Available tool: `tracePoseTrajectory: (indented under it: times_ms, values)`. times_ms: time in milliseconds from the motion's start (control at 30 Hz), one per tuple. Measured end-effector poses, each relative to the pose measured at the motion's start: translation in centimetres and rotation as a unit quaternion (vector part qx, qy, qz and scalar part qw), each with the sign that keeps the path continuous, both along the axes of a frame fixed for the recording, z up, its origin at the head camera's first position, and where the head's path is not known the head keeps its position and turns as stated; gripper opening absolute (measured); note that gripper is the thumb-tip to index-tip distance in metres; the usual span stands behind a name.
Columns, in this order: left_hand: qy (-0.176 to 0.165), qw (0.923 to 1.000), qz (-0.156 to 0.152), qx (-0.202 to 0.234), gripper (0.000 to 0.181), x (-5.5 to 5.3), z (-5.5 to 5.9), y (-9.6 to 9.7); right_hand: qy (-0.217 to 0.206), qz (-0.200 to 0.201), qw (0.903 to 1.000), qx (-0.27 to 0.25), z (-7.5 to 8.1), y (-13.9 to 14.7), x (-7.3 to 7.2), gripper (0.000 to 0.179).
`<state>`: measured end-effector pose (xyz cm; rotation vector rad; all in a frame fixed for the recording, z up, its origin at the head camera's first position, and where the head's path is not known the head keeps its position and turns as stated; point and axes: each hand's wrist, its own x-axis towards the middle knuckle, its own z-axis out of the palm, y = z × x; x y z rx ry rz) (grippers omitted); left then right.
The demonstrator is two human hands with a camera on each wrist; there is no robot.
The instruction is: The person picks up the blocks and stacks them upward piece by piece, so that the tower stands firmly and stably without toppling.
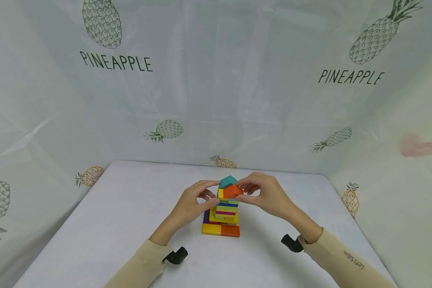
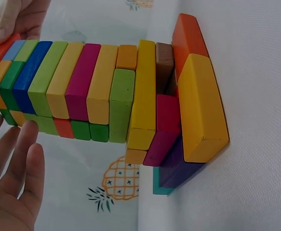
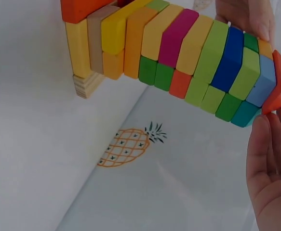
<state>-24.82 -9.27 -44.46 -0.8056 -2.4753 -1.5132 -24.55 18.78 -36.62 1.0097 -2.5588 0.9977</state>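
A tower of coloured wooden blocks (image 1: 227, 213) rises from a wider base of flat blocks. At its top sits an orange-red triangular block (image 1: 233, 191), pinched between the thumb and fingertips of my right hand (image 1: 268, 195). Behind it lies a teal triangular block (image 1: 228, 181). My left hand (image 1: 192, 203) is at the upper left side of the tower, its thumb and index fingertip close to the top blocks. In the left wrist view the left fingers (image 2: 27, 144) are loosely extended beside the stack. Whether they press on it I cannot tell.
The tower stands on a white table (image 1: 137, 224). A hanging cloth (image 1: 237, 100) printed with pineapples encloses the back and sides. Black wrist-camera mounts (image 1: 177, 256) stick out below both sleeves, over the table to either side of the tower.
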Motion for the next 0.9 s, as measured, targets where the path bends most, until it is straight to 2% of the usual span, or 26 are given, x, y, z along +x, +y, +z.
tracePoseTrajectory:
  times_ms: [300, 567, 900]
  values:
    - [0.002, 1.0, -0.001, 0.001, 0.053, -0.04, 0.11, -0.01, 0.018, 0.019, 0.9994, -0.022, -0.44, -0.52, -0.28, 0.038]
    - [0.004, 0.9999, -0.002, 0.009, 0.053, 0.0, 0.36, 0.15, 0.033, -0.005, 0.9994, -0.014, -0.59, -0.83, -0.26, 0.046]
    - [0.015, 0.9999, 0.002, 0.008, 0.053, -0.12, 0.4, 0.3, 0.008, 0.005, 0.9998, -0.019, -0.88, -1.01, -0.51, 0.053]
